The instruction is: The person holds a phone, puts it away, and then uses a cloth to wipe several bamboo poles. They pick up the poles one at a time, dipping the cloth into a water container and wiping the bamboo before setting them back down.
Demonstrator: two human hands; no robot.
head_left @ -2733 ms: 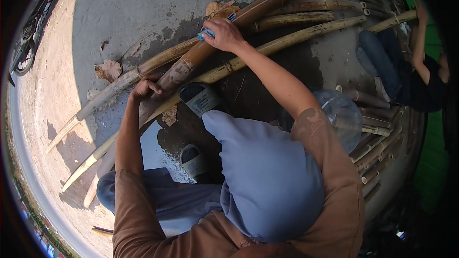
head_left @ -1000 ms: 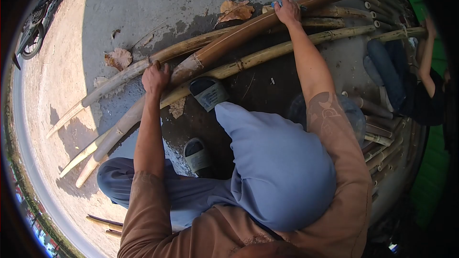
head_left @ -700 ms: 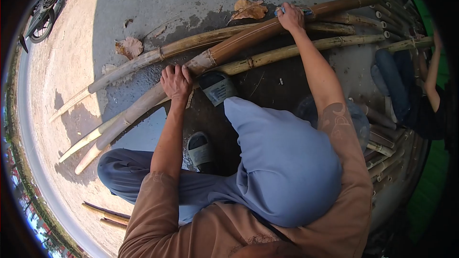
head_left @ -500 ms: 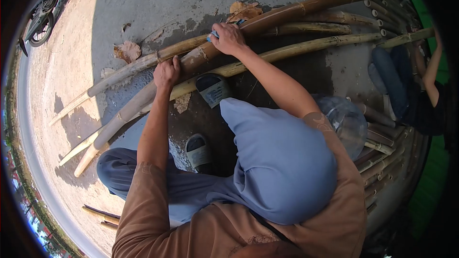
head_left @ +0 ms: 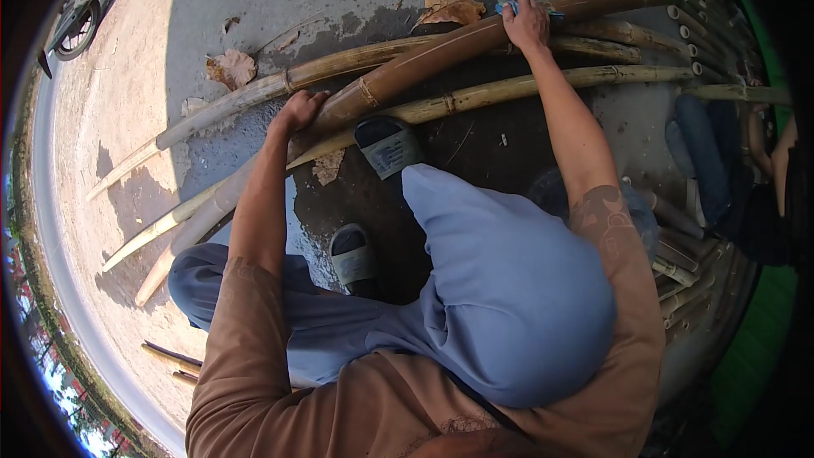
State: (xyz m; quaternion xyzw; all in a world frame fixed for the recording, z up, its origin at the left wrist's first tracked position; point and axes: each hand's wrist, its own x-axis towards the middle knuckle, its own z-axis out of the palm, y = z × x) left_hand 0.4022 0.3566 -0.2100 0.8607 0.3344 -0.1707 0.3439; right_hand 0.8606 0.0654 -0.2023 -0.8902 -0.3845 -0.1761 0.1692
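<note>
A thick brown bamboo pole (head_left: 424, 64) lies slantwise in front of me, between two paler poles. My right hand (head_left: 527, 24) presses a blue cloth (head_left: 509, 8) onto its upper part, fingers closed round the cloth. Further down the same pole, my left hand (head_left: 299, 112) grips it with the fingers curled over its side. The paler pole (head_left: 246, 95) beyond it runs close by my left hand. Another pale pole (head_left: 475, 99) lies on the near side, above my sandals.
Dry leaves (head_left: 231, 69) lie on the concrete past the poles. Two sandals (head_left: 388, 148) are near my knees. At the right are stacked bamboo pieces (head_left: 691, 288) and another person's legs (head_left: 708, 153). A motorcycle (head_left: 78, 30) stands at the upper left.
My right hand has slid with the cloth up and to the right along the thick pole. My left hand stays near its former place. The pole seems slightly turned, its cloth-side surface browner.
</note>
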